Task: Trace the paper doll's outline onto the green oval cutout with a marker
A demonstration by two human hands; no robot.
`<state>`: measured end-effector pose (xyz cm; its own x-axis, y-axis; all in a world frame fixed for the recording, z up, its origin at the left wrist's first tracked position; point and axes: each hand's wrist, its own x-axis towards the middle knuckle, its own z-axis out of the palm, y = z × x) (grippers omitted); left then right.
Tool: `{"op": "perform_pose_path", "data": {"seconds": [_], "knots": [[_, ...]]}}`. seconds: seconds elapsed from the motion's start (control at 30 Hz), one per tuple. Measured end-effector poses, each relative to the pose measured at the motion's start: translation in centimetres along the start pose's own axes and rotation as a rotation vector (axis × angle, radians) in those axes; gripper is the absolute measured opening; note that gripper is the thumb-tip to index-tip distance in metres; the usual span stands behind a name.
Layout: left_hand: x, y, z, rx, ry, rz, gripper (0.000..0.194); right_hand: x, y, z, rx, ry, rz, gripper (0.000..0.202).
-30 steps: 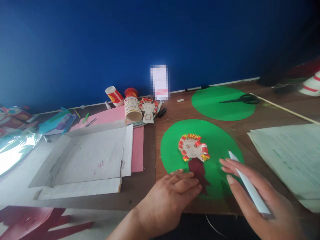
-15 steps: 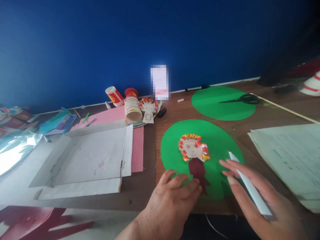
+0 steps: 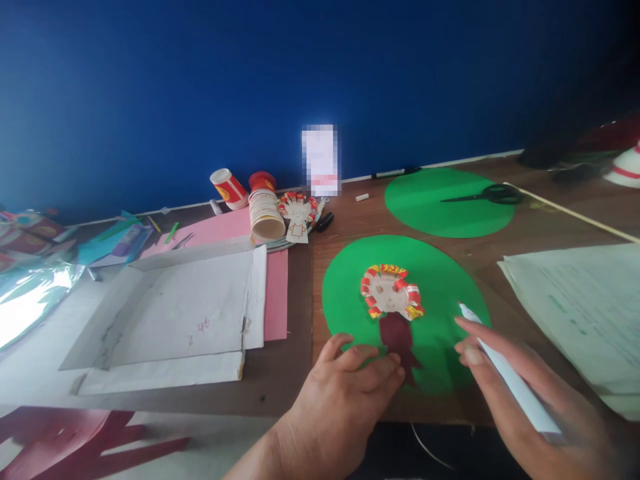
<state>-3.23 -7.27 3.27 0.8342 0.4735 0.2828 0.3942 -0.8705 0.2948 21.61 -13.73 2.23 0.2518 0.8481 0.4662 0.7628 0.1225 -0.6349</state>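
A round green sheet point(image 3: 345, 287) lies on the brown table, bearing a paper face point(image 3: 390, 293) with curled red and yellow strips around it and a dark red paper body point(image 3: 396, 331) below. My left hand point(image 3: 345, 393) rests on the sheet's lower left, its fingers spread and their tips at the dark red body. My right hand point(image 3: 535, 393) holds a white marker point(image 3: 515, 387), its reddish tip uncovered and pointing up-left above the sheet's right side.
Black scissors point(image 3: 500, 194) lie on a second green round point(image 3: 420, 213) behind. A white box lid point(image 3: 175, 320) and pink paper point(image 3: 277, 293) are left, stacked cups point(image 3: 267, 217) at the wall. Written sheets point(image 3: 575, 313) and a thin stick point(image 3: 570, 211) lie right.
My right hand has moved slightly right with the marker. The paper face and dark red body sit slightly further right. My left hand has hardly moved.
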Motion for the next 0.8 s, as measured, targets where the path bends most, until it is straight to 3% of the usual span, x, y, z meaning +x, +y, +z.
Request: {"op": "perform_pose_path", "data": {"seconds": [0.33,0.8], "knots": [[0.0,0.3,0.0,0.006,0.007,-0.01,0.037,0.0,0.1,0.0,0.003,-0.048,0.07,0.027],[-0.4,0.3,0.4,-0.049,0.051,-0.022,0.038,0.0,1.6,0.6,-0.062,-0.075,-0.066,0.03]]}}
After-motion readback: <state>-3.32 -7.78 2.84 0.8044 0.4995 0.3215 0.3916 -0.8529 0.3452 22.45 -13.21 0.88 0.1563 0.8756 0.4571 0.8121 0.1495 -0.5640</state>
